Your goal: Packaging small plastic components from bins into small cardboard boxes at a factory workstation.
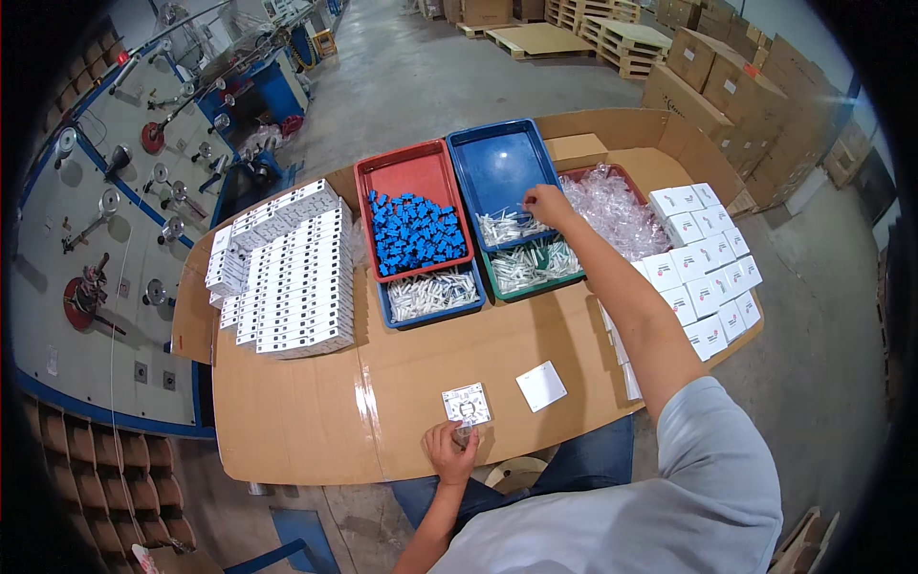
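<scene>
My left hand [450, 451] rests at the near edge of the cardboard-covered table [316, 411], its fingers pinching a small clear bag with a printed white card [467, 405]. My right hand [549, 205] reaches far forward over the blue tray [497, 163], its fingertips closed around small white pieces [507, 227] lying at the tray's near end. Whether a piece is lifted I cannot tell. A blank white square card [541, 386] lies flat to the right of the bag.
A red tray [402, 177] holds several blue parts [414, 232]. A green tray [535, 266] and a small blue tray [430, 295] hold white pieces. Clear bags [617, 206] fill a red tray. White boxes stand stacked left [292, 273] and right [708, 268]. Pallets and cartons sit behind.
</scene>
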